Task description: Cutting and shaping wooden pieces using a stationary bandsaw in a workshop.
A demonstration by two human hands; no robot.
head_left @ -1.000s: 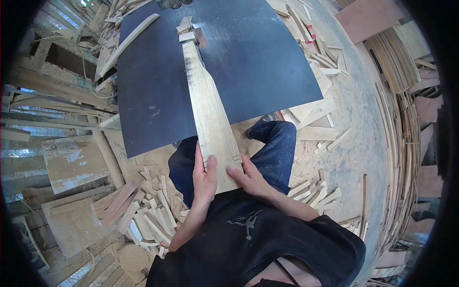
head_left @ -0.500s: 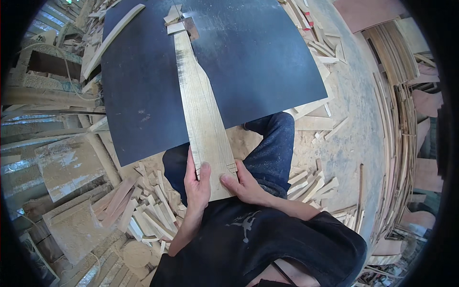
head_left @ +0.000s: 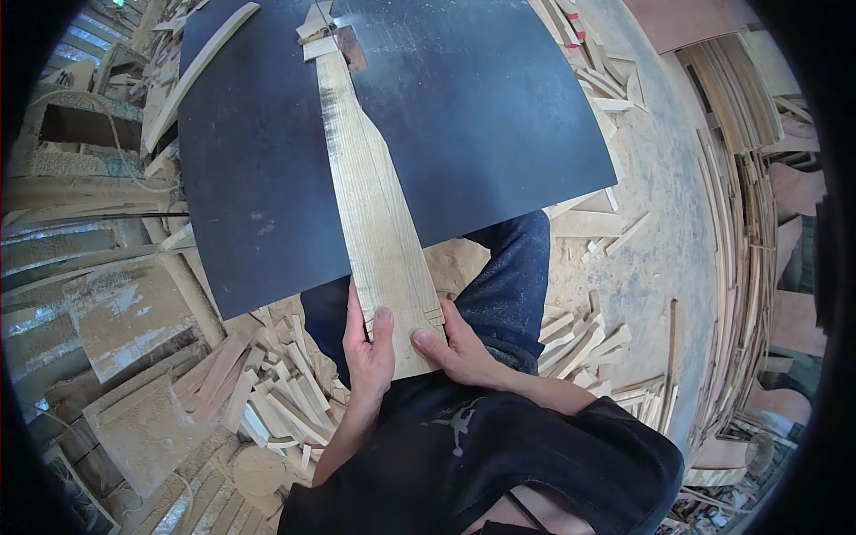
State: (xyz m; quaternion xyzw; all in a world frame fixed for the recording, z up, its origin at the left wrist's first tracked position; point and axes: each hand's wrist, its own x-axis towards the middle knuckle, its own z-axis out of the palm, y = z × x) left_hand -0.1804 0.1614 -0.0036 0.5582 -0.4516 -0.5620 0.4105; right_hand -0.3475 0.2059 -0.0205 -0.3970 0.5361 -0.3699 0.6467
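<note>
A long pale wooden board (head_left: 376, 196) lies over the dark tabletop (head_left: 259, 169), its near end reaching past the edge toward my body. It is narrow at the far end, and its right side has a curved step. My left hand (head_left: 370, 343) grips the near end's left edge, thumb on top. Around the right edge, my right hand (head_left: 455, 343) holds it the same way; the fingers underneath are hidden. Pencil-like lines mark the wood near both hands. The far tip meets small wood pieces (head_left: 321, 49), where a thin upright line, perhaps a saw blade, shows.
A curved wood strip (head_left: 201, 76) lies along the table's far left. A brownish square plate (head_left: 351, 49) is set into the tabletop beside the board's tip. Offcuts (head_left: 290, 397) pile on the floor at left, with more offcuts (head_left: 584, 348) at right. Long strips (head_left: 740, 223) stack farther right.
The view has shifted slightly, and the tabletop appears a little farther left. Both hands keep the same hold on the board, with little visible movement.
</note>
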